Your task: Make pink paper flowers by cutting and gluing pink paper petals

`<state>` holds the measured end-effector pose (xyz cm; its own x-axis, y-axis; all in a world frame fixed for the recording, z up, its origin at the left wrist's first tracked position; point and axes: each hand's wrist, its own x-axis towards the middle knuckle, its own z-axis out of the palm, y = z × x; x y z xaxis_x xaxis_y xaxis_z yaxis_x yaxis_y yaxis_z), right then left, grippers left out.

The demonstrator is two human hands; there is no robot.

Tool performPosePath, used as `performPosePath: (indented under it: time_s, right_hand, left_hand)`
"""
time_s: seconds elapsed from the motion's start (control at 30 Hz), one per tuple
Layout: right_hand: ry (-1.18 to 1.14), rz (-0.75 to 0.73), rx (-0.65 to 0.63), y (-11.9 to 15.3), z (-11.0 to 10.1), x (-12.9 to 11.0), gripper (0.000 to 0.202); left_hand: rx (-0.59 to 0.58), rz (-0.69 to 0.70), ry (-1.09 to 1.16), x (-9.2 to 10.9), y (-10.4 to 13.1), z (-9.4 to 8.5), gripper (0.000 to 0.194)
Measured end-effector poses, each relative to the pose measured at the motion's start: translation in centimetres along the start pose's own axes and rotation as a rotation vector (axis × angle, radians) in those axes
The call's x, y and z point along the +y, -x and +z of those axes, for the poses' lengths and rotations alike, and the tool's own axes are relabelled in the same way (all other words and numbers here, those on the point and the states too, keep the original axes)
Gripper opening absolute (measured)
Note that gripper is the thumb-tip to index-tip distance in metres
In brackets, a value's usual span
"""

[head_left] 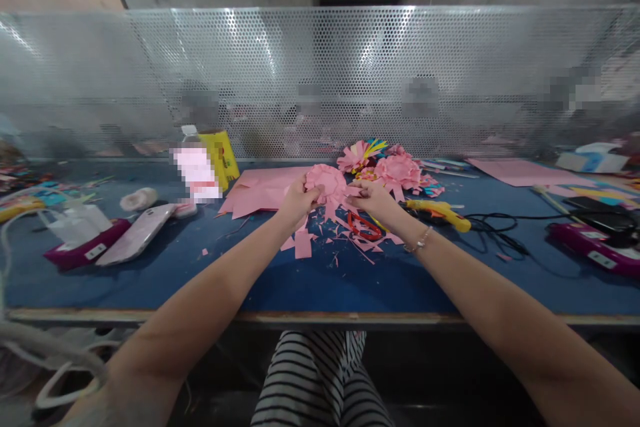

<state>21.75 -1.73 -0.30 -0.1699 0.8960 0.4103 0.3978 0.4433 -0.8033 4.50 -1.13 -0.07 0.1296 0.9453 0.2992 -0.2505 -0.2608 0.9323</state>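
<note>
A pink paper flower (pixel 325 181) with a round centre and fringed edge is held up over the blue table. My left hand (pixel 299 199) grips its left side, thumb on the front. On the other side my right hand (pixel 373 202) pinches a pink paper strip (pixel 351 191) at the flower's right edge; whether the strip is joined to it I cannot tell. Just below my right hand lie red-handled scissors (pixel 364 227), partly hidden. Pink paper scraps (pixel 303 244) are scattered under the flower. Pink paper sheets (pixel 250 192) lie behind my left hand.
Finished-looking paper flowers (pixel 397 170) sit behind my right hand. A yellow glue gun (pixel 445 212) with a black cable lies to the right. Purple power strips (pixel 595 247) stand at both sides, a phone (pixel 137 235) leaning at left. A perforated metal screen (pixel 320 67) closes the back.
</note>
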Motion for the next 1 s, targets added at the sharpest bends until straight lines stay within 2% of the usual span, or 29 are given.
performPosePath:
  time_s: [0.1, 0.4, 0.67, 0.87, 1.0]
  right_hand:
    - [-0.051, 0.068, -0.003, 0.14, 0.1, -0.23, 0.045]
    - [-0.181, 0.103, -0.031, 0.31, 0.27, -0.5, 0.044]
    - [-0.156, 0.053, -0.05, 0.18, 0.2, -0.05, 0.044]
    - [-0.271, 0.025, -0.015, 0.08, 0.23, 0.35, 0.045]
    - [-0.27, 0.019, -0.013, 0.06, 0.2, 0.33, 0.043]
  left_hand:
    - [0.01, -0.011, 0.045, -0.1, -0.05, 0.03, 0.031]
    - [0.018, -0.009, 0.065, 0.28, 0.23, 0.27, 0.031]
    - [0.027, -0.008, 0.042, 0.15, 0.08, 0.07, 0.028]
    - [0.057, -0.016, 0.027, 0.18, -0.14, -0.32, 0.026]
    - [0.068, -0.008, 0.016, 0.09, -0.19, -0.33, 0.025]
